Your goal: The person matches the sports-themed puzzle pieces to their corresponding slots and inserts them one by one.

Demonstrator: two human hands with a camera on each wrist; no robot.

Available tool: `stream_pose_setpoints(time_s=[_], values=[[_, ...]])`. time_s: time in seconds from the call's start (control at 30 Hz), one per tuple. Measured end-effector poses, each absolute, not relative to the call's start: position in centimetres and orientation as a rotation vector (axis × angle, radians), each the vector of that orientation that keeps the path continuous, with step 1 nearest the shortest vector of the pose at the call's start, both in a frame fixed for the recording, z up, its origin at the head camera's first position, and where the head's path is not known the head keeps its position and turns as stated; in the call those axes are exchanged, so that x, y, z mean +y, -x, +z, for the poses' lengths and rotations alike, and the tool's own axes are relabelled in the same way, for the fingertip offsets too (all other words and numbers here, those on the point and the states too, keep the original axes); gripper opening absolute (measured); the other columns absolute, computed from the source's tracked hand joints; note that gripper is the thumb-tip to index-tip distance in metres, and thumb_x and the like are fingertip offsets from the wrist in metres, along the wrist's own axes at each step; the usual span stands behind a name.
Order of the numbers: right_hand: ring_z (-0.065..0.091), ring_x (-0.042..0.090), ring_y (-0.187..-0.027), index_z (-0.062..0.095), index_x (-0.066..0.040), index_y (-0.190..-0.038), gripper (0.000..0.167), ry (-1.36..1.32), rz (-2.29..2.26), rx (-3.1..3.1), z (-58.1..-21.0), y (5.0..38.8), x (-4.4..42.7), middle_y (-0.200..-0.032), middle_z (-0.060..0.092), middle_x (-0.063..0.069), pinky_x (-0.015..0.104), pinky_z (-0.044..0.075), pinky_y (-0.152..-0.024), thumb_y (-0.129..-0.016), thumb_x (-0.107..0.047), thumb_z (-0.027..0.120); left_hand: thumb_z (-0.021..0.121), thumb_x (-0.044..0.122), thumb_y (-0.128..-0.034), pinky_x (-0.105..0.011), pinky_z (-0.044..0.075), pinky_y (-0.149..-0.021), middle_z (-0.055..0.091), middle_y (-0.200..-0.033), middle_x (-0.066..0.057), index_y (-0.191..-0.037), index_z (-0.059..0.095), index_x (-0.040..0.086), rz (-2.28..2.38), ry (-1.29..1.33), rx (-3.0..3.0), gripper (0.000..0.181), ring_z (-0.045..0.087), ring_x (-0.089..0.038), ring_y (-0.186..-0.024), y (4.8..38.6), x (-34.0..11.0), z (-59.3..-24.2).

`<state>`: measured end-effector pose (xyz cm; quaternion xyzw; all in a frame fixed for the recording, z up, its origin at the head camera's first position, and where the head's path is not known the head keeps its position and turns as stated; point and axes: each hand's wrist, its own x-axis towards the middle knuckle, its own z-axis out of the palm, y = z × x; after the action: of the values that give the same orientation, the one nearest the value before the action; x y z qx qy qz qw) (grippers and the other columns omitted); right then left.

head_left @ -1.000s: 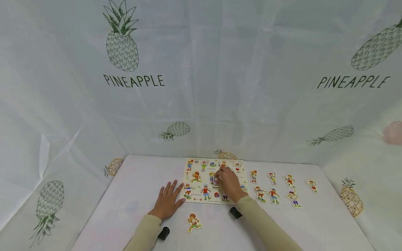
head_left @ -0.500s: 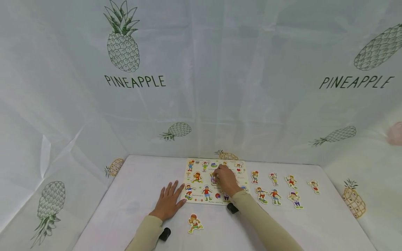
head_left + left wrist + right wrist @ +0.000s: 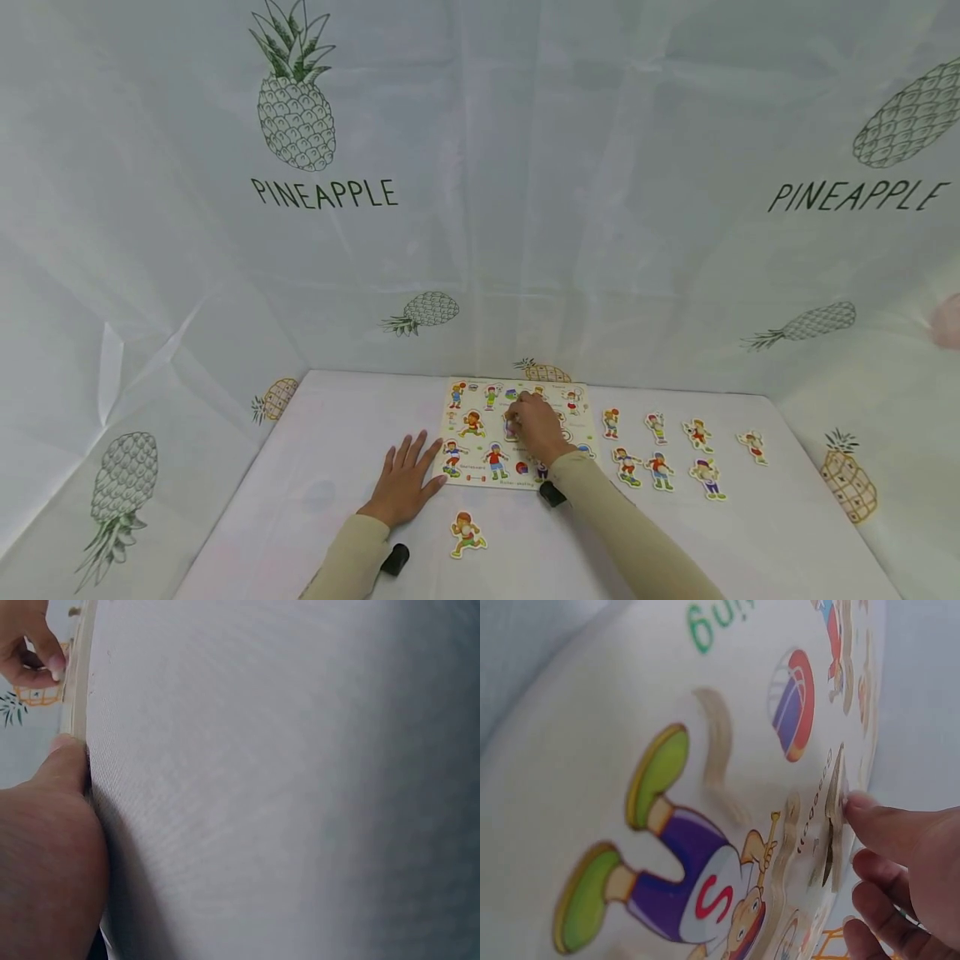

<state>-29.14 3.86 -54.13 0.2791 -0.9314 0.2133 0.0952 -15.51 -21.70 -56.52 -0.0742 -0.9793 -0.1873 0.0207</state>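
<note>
In the head view, a pale board [image 3: 491,425] printed with sports figures lies on the table. My right hand [image 3: 539,427] is over its middle and pinches a figure-shaped wooden piece [image 3: 511,427]. The right wrist view shows this piece [image 3: 837,844] tilted at its cut-out, with the thumb of my right hand [image 3: 911,862] against it; its far side is hidden. My left hand [image 3: 402,483] rests flat on the table, fingers spread, left of the board. In the left wrist view, the thumb of my left hand [image 3: 52,855] touches the board's edge [image 3: 79,697].
Several loose figure pieces [image 3: 660,472] lie on the white table [image 3: 360,400] right of the board. A running-figure piece [image 3: 468,535] lies in front of it, between my forearms. A white curtain [image 3: 525,208] printed with pineapples hangs behind the table.
Over the last second my right hand has moved slightly left on the board, and the piece it holds now overlaps the middle figure. My left hand has kept its place.
</note>
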Motion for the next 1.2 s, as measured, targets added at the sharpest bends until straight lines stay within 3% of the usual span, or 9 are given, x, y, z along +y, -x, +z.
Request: stream_pose_setpoints(time_s=[0.17, 0.47, 0.8, 1.2], values=[[0.062, 0.022, -0.087, 0.082, -0.009, -0.093, 0.01, -0.83, 0.653, -2.767, -53.9, 28.8, 3.8, -0.092, 0.067, 0.003, 0.038, 0.058, -0.075, -0.086, -0.007, 0.088, 0.061, 0.043, -0.1058, -0.071, 0.019, -0.124, 0.034, -0.167, -0.026, -0.159, 0.045, 0.007, -0.581, 0.257, -2.981, 0.066, 0.027, -0.053, -0.154, 15.7, -22.1, -58.0], [0.062, 0.022, -0.083, 0.081, -0.009, -0.097, 0.016, -0.817, 0.627, -2.724, -54.0, 27.9, 4.0, -0.092, 0.066, 0.004, 0.039, 0.057, -0.073, -0.084, -0.012, 0.09, 0.063, 0.04, -0.1056, -0.07, 0.016, -0.125, 0.032, -0.168, -0.026, -0.159, 0.045, 0.007, -0.59, 0.228, -3.049, 0.065, 0.024, -0.052, -0.156, 15.8, -21.8, -57.1], [0.063, 0.022, -0.087, 0.078, -0.01, -0.096, 0.02, -0.959, 0.648, -2.613, -53.4, 23.5, 3.9, -0.095, 0.066, 0.002, 0.039, 0.057, -0.077, -0.081, -0.008, 0.092, 0.06, 0.045, -0.1059, -0.071, 0.017, -0.124, 0.032, -0.168, -0.026, -0.16, 0.043, 0.009, -0.563, 0.243, -3.003, 0.067, 0.024, -0.053, -0.155, 16.0, -22.2, -58.4], [0.062, 0.016, -0.094, 0.078, -0.017, -0.097, 0.019, -1.11, 0.613, -2.64, -53.6, 18.6, 3.3, -0.105, 0.066, -0.003, 0.034, 0.056, -0.082, -0.083, -0.016, 0.091, 0.061, 0.045, -0.1049, -0.07, 0.019, -0.124, 0.033, -0.169, -0.024, -0.159, 0.045, 0.01, -0.515, 0.232, -3.008, 0.067, 0.026, -0.051, -0.155, 16.1, -22.3, -58.8]])
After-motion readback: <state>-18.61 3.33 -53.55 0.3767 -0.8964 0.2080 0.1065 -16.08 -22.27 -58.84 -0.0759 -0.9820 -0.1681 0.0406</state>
